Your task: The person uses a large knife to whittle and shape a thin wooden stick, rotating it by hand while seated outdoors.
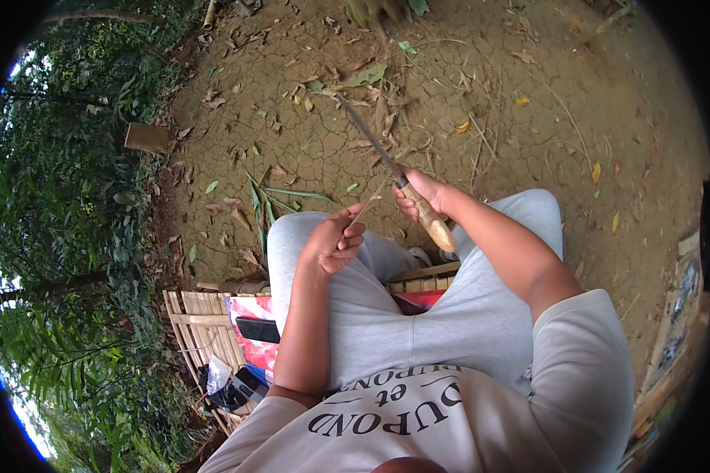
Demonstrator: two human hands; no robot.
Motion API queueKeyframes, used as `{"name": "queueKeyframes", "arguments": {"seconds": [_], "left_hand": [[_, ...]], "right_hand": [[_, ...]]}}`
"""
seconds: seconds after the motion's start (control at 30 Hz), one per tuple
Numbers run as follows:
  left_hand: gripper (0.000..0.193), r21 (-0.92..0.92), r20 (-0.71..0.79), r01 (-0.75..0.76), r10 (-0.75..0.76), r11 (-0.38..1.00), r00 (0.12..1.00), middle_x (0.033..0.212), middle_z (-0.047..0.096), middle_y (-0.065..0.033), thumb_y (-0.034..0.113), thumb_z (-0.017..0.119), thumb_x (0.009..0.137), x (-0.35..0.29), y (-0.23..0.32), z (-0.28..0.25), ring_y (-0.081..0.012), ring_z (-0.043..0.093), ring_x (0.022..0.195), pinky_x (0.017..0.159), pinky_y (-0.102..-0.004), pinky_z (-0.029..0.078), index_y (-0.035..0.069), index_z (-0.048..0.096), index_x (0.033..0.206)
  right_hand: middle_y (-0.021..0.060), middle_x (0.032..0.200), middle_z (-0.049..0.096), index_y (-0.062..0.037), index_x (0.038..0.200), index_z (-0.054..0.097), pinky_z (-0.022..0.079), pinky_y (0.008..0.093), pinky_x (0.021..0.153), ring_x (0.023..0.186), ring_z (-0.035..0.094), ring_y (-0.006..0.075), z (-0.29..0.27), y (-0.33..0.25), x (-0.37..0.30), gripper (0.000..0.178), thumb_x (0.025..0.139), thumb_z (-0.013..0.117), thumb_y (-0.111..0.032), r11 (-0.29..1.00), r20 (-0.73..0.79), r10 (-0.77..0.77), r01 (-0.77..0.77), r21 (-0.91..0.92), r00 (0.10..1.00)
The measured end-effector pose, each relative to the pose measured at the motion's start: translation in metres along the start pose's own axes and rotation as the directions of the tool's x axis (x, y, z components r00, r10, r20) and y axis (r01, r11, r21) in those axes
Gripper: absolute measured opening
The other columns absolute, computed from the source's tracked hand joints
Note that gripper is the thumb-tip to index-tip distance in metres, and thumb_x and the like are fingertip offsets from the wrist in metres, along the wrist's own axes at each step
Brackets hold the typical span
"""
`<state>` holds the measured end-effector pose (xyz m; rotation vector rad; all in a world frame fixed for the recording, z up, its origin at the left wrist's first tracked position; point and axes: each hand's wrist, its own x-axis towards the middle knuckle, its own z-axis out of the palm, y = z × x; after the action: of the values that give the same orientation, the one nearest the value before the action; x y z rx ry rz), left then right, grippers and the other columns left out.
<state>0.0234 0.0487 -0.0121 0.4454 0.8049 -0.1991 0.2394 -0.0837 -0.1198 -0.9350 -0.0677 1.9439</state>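
Note:
My right hand (pixel 420 195) is closed round a long knife near where blade and handle meet. The pale wooden handle (pixel 432 222) points back toward my lap, and the narrow dark blade (pixel 371 140) reaches forward and to the left over the ground. In my left hand (pixel 335 243), above the left knee, a thin light-brown strip (pixel 363 211) is pinched between thumb and fingers. The strip's far end comes close to the blade just in front of the right hand; whether they touch I cannot tell.
I sit on a bamboo-slat bench (pixel 183 325). A black phone (pixel 258 329) lies left of me on a red and white cloth (pixel 252 355), near a black bag (pixel 226 396). Green fronds (pixel 296 194) and dry leaves litter the cracked earth. A brown block (pixel 147 138) stands farther left beside dense plants.

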Motion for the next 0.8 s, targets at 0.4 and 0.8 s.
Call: {"name": "queueKeyframes", "arguments": {"seconds": [0.4,0.8], "left_hand": [[0.029,-0.020,-0.040,-0.024,0.024,0.999,0.999,0.061,0.039,0.0045,0.008,0.028,0.103,0.001,0.002,-0.004,-0.0024,0.029,0.040,0.030,-0.0157,0.022,0.009,0.050,0.121],[0.031,0.014,-0.026,-0.032,0.032,0.999,0.999,0.062,0.039,0.0054,0.010,0.027,0.103,0.000,0.002,-0.001,-0.0009,0.029,0.041,0.031,-0.0148,0.023,0.010,0.050,0.125]], "right_hand": [[-0.0030,0.049,0.040,-0.0137,0.070,0.045,0.042,0.0284,0.044,0.041,0.045,0.0119,0.008,-0.046,-0.036,0.083,0.058,0.051,-0.096,0.925,-0.525,-0.147,0.304,0.226,0.838],[0.0021,0.066,0.057,0.0005,0.106,0.060,0.047,0.0280,0.048,0.049,0.049,0.0108,0.005,-0.044,-0.032,0.059,0.080,0.073,-0.051,0.898,-0.680,-0.417,0.389,-0.205,0.603]]}}
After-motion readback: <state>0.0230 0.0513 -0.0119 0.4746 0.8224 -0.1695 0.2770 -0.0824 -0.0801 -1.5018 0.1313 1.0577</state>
